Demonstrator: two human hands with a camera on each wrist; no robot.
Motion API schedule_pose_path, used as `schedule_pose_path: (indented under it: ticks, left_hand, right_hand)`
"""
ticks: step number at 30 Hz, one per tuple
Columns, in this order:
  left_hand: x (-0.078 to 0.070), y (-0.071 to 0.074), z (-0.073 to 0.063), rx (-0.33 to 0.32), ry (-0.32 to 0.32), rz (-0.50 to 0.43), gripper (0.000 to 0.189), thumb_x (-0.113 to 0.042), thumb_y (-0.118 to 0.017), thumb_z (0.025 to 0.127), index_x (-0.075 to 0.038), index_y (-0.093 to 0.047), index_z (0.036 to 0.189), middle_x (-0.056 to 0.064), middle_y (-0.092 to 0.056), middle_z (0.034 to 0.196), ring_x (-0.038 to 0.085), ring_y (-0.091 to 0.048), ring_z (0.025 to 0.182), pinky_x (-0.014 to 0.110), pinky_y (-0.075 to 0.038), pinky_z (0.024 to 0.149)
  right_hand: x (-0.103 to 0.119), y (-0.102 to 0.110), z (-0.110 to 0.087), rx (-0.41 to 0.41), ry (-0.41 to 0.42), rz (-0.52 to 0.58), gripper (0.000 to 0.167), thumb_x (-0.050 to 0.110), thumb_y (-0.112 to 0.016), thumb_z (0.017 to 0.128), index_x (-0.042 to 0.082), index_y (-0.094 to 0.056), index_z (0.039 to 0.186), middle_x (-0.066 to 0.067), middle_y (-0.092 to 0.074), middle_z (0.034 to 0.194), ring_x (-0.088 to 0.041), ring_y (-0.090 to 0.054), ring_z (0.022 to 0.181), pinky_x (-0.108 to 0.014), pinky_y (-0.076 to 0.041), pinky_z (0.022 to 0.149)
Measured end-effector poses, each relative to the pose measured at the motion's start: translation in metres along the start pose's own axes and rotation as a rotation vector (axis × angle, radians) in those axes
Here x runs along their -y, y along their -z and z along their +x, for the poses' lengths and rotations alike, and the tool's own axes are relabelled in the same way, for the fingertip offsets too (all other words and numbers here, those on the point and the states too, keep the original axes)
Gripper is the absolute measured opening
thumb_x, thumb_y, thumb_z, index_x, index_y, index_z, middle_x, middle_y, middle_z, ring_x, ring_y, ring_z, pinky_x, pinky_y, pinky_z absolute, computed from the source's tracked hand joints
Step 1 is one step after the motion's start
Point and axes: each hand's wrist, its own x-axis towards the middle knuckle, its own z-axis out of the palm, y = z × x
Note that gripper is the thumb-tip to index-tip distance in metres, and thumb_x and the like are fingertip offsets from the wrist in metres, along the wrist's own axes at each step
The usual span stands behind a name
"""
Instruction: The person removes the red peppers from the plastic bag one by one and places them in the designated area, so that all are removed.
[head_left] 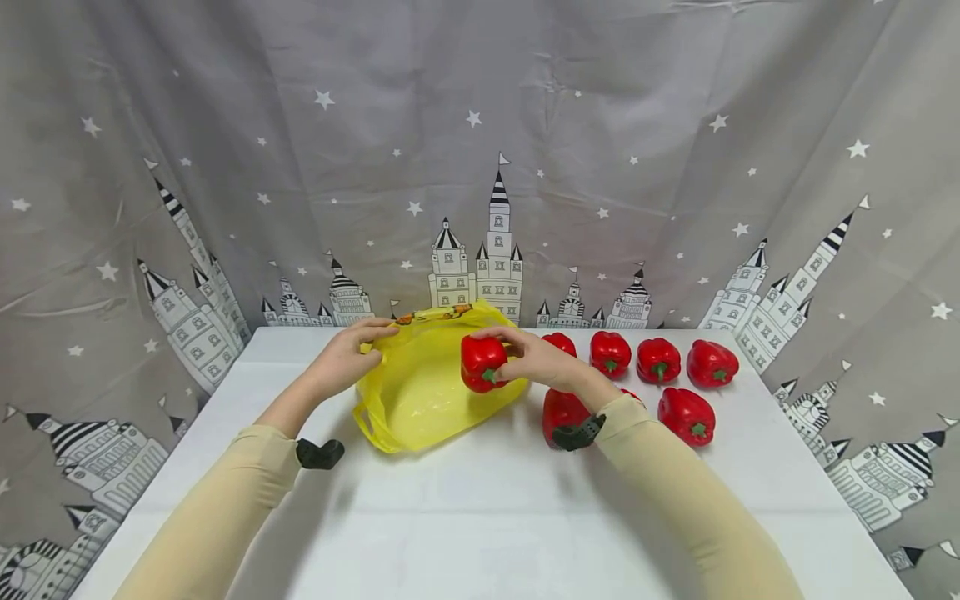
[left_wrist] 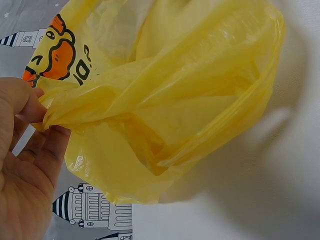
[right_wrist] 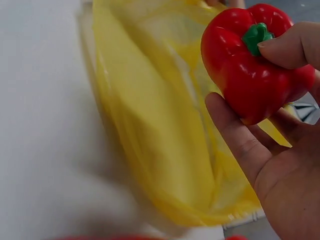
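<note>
A yellow plastic bag (head_left: 427, 392) with a printed cartoon figure lies on the white table, its mouth spread wide. My left hand (head_left: 347, 358) pinches the bag's rim at its left side; the left wrist view shows the bunched film (left_wrist: 75, 107) between thumb and fingers. In my right hand (head_left: 542, 362) is a red bell pepper (head_left: 480, 363) with a green stem, held over the bag's opening. The right wrist view shows the thumb on the pepper (right_wrist: 245, 75) beside its stem and the fingers beneath it.
Several more red bell peppers stand on the table's right side, among them one at the back (head_left: 611, 353) and one nearer the front (head_left: 687, 417). One pepper (head_left: 562, 412) is partly covered by my right wrist. A grey curtain (head_left: 480, 167) with castles and stars hangs behind the table.
</note>
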Motion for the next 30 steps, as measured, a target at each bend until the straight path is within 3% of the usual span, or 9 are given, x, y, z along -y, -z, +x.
schedule_pose_path:
  ticks: [4,9,19,25,30]
  left_hand:
    - [0.002,-0.001,0.001,0.005,0.009,0.004,0.052,-0.003,-0.052,0.094,-0.006,-0.057,0.146,0.011,-0.038,0.160,0.039,-0.031,0.148,0.058,-0.039,0.110]
    - [0.002,0.000,0.002,0.013,0.008,0.001,0.052,-0.004,-0.052,0.096,-0.005,-0.055,0.147,0.011,-0.037,0.161,0.038,-0.026,0.150,0.055,-0.039,0.107]
    - [0.004,0.003,0.002,0.013,-0.008,0.007,0.050,-0.002,-0.051,0.097,-0.005,-0.055,0.147,0.011,-0.038,0.161,0.038,-0.024,0.151,0.056,-0.036,0.109]
    - [0.006,0.002,0.002,0.015,-0.010,0.010,0.050,-0.001,-0.051,0.097,-0.004,-0.055,0.147,0.012,-0.038,0.161,0.039,-0.024,0.151,0.060,-0.032,0.113]
    - [0.006,0.001,0.001,0.016,-0.009,0.012,0.050,-0.001,-0.051,0.097,-0.004,-0.055,0.147,0.013,-0.038,0.160,0.040,-0.024,0.151,0.061,-0.032,0.114]
  right_hand:
    - [0.002,0.017,-0.018,-0.047,-0.044,-0.054,0.068,0.015,-0.077,0.081,0.041,-0.056,0.141,0.000,-0.054,0.142,-0.030,-0.050,0.127,-0.049,-0.050,0.091]
    - [-0.002,0.039,-0.042,-0.081,-0.044,-0.023,0.069,0.011,-0.075,0.083,0.037,-0.055,0.143,-0.003,-0.055,0.141,-0.034,-0.051,0.125,-0.058,-0.051,0.092]
    - [-0.007,0.081,-0.100,-0.210,-0.115,-0.046,0.077,0.009,-0.075,0.081,0.037,-0.049,0.148,-0.008,-0.048,0.147,-0.038,-0.042,0.133,-0.058,-0.049,0.096]
    - [-0.014,0.105,-0.132,-0.278,-0.100,-0.083,0.075,0.009,-0.073,0.084,0.033,-0.047,0.151,-0.011,-0.047,0.146,-0.039,-0.043,0.128,-0.045,-0.052,0.083]
    - [-0.022,0.121,-0.157,-0.312,-0.056,-0.057,0.077,0.004,-0.072,0.084,0.023,-0.044,0.153,-0.018,-0.044,0.147,-0.040,-0.041,0.130,-0.049,-0.055,0.087]
